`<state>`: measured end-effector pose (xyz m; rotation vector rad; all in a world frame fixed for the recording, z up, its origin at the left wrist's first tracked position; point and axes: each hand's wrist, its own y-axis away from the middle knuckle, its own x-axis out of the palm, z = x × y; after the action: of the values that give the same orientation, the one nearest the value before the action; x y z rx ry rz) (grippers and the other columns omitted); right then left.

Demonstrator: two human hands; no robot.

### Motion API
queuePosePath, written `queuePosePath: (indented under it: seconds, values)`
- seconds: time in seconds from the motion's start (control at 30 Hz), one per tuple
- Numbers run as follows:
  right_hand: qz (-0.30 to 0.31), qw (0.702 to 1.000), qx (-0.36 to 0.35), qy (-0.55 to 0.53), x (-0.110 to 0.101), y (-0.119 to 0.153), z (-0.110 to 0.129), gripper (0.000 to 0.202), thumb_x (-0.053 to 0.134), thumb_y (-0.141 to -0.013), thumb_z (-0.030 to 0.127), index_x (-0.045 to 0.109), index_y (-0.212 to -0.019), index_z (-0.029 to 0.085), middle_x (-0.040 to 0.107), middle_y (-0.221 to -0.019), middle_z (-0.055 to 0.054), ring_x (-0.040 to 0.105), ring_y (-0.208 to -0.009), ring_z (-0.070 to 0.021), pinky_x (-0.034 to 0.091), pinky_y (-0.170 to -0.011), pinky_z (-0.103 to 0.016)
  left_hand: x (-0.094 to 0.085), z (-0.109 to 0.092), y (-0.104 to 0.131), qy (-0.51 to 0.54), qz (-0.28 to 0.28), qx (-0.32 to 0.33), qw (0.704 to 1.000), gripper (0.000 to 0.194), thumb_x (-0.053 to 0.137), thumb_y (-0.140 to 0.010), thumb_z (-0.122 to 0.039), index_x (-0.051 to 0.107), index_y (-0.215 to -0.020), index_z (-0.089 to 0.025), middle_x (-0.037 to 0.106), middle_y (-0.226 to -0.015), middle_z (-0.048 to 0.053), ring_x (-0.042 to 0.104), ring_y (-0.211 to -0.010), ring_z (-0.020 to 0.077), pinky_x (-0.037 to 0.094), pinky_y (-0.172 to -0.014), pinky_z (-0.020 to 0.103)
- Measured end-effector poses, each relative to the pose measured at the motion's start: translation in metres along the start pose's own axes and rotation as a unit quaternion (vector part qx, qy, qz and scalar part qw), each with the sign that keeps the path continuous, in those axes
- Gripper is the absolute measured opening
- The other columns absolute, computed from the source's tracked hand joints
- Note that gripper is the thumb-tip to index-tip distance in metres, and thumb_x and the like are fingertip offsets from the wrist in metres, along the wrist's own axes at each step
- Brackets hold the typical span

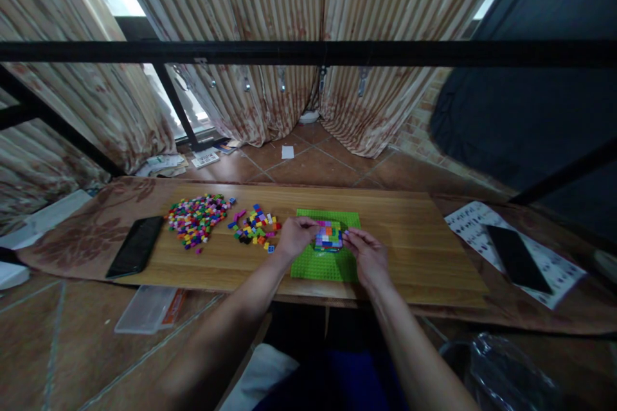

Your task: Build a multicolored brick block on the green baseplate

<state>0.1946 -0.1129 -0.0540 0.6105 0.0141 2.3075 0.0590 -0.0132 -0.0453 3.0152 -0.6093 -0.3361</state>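
Observation:
A small multicoloured toy-brick build, with purple, blue, orange and green on top, sits on a green studded baseplate in front of me. My left hand is closed, its thumb and fingers against the left edge of the build. On the other side, my right hand pinches a small purple brick close to the build's right edge. Whether that brick touches the build cannot be made out.
Left on the wooden board lie a large pile of mixed bricks and a smaller scatter. A black phone lies left, another on a printed sheet. A dark bar crosses ahead.

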Motion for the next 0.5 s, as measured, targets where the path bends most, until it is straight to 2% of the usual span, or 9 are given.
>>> queuePosePath:
  seconds: [0.17, 0.27, 0.37, 0.5]
  values:
    - [0.009, 1.0, -0.003, 0.018, -0.004, 0.003, 0.002, 0.026, 0.082, -0.053, 0.032, 0.072, -0.073, 0.019, 0.071, -0.071, -0.001, 0.065, -0.068, -0.0135, 0.055, -0.068, -0.028, 0.003, -0.005, 0.005, 0.063, -0.013, -0.029, 0.997, 0.006, 0.068, -0.066, -0.019, 0.07, -0.068, -0.015, 0.061, -0.054, -0.002, 0.052, -0.049, 0.0083, 0.042, -0.05, 0.019]
    - [0.026, 0.997, -0.01, 0.07, -0.009, 0.001, 0.004, 0.028, 0.081, -0.055, 0.037, 0.072, -0.076, 0.02, 0.071, -0.073, -0.001, 0.065, -0.069, -0.0142, 0.054, -0.069, -0.029, 0.002, -0.005, 0.014, 0.151, -0.02, -0.046, 0.987, 0.017, 0.071, -0.066, -0.028, 0.07, -0.076, -0.014, 0.063, -0.06, -0.002, 0.052, -0.049, 0.0073, 0.043, -0.05, 0.019]
    - [0.057, 0.987, -0.02, 0.146, -0.014, -0.005, 0.008, 0.029, 0.077, -0.058, 0.041, 0.071, -0.077, 0.02, 0.071, -0.073, -0.002, 0.064, -0.067, -0.0148, 0.054, -0.066, -0.03, -0.004, 0.002, 0.024, 0.189, -0.056, -0.056, 0.979, 0.027, 0.07, -0.068, -0.037, 0.069, -0.081, -0.014, 0.063, -0.065, -0.001, 0.054, -0.052, 0.0077, 0.045, -0.053, 0.02]
    - [0.098, 0.971, -0.021, 0.217, -0.014, -0.017, 0.016, 0.026, 0.076, -0.058, 0.035, 0.072, -0.078, 0.019, 0.071, -0.072, -0.002, 0.063, -0.063, -0.0142, 0.052, -0.058, -0.027, -0.015, 0.019, 0.038, 0.175, -0.093, -0.057, 0.978, 0.023, 0.07, -0.067, -0.035, 0.067, -0.077, -0.015, 0.059, -0.062, -0.003, 0.053, -0.054, 0.0083, 0.046, -0.055, 0.02]
